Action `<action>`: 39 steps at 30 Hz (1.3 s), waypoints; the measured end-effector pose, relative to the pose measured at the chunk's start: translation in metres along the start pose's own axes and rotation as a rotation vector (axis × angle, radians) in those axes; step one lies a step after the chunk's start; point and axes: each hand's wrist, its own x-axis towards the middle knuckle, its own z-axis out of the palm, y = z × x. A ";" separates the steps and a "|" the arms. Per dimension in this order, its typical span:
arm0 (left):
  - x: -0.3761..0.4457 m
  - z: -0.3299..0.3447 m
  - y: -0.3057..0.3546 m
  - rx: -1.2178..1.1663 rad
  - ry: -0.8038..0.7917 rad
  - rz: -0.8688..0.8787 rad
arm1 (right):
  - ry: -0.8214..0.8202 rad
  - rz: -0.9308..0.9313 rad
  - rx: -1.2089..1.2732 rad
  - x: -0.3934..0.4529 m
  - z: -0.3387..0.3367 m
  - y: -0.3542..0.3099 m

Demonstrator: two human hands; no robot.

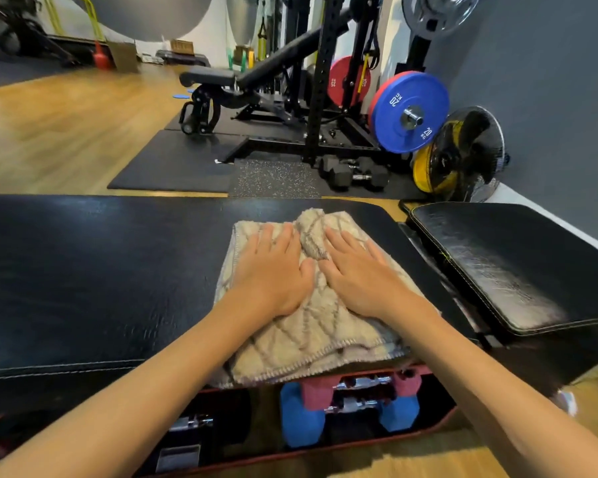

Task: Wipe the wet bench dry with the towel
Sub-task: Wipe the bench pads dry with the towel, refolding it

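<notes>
A beige towel [311, 336] with a grey diamond pattern lies folded on the right part of the long black padded bench [101, 270], and its near edge hangs slightly over the front. My left hand [273, 274] and my right hand [363, 274] both lie palm down on the towel, side by side with thumbs nearly touching. The fingers are spread and flat, pressing rather than gripping. A bunched fold of towel rises between the fingertips. The bench surface to the left shows a dull sheen.
A second black pad [518, 267] sits angled at the right, across a narrow gap. Blue and pink dumbbells [301, 415] rest under the bench. Beyond are floor mats, black hex dumbbells [353, 174], a blue weight plate [411, 112], a floor fan [463, 157] and a rack.
</notes>
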 end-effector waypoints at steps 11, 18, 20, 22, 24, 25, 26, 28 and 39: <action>0.028 0.007 0.038 0.073 -0.010 0.099 | -0.008 0.072 0.089 -0.004 -0.009 0.046; 0.124 0.007 0.041 0.051 0.016 0.036 | 0.055 0.082 0.085 0.095 -0.019 0.095; 0.143 0.008 0.040 0.050 0.019 0.027 | 0.065 0.087 0.108 0.112 -0.022 0.098; 0.157 0.009 0.039 0.061 0.026 0.017 | 0.102 0.080 0.165 0.128 -0.022 0.104; 0.164 0.012 0.038 0.063 0.039 0.008 | 0.109 0.116 0.215 0.133 -0.019 0.109; 0.165 0.013 0.038 0.062 0.046 0.007 | 0.112 0.143 0.236 0.133 -0.019 0.111; 0.165 0.012 0.038 0.065 0.049 0.009 | 0.113 0.157 0.257 0.127 -0.020 0.108; 0.158 0.013 0.039 0.072 0.050 0.016 | 0.107 0.167 0.277 0.112 -0.020 0.100; 0.072 0.014 0.069 -0.021 0.024 0.098 | 0.078 0.102 0.149 0.012 -0.008 0.096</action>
